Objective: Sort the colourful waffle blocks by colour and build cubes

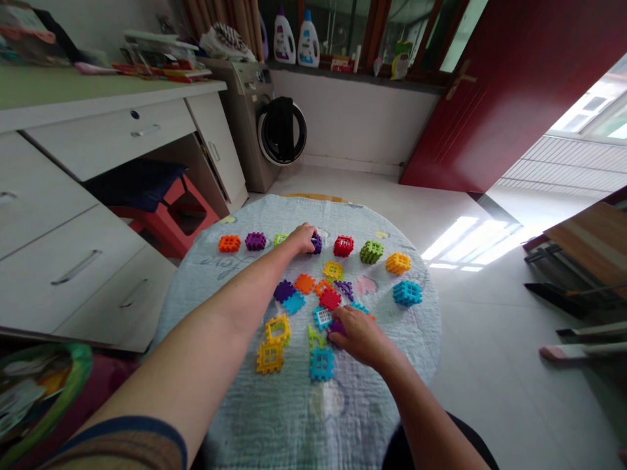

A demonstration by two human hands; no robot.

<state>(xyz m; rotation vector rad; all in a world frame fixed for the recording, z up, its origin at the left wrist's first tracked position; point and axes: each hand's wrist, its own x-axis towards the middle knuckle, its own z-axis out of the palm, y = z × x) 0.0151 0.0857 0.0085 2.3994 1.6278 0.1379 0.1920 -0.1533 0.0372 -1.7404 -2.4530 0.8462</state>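
My left hand (302, 239) reaches to the back row, its fingers closed around a dark purple stack of interlocking building tiles (317, 245). Nearer me, my right hand (361, 333) pinches a purple building tile (336, 333), partly hidden by the fingers. Close by lie a red tile (330, 299), a blue-and-white window tile (322, 318), a light green piece (316, 337) and a blue tile (322, 364). Yellow tiles (270, 358) sit to the left. In the back row, an orange stack (229, 243), a purple stack (255, 241) and a red stack (343, 246) flank my left hand.
The pieces rest on a round table with a pale blue cloth (235, 431). Green (371, 252), yellow (398, 263) and blue stacks (407, 293) curve along its right side. Beyond are a white desk (112, 140), a red stool (169, 215), a washing machine (252, 124) and a red door (490, 98).
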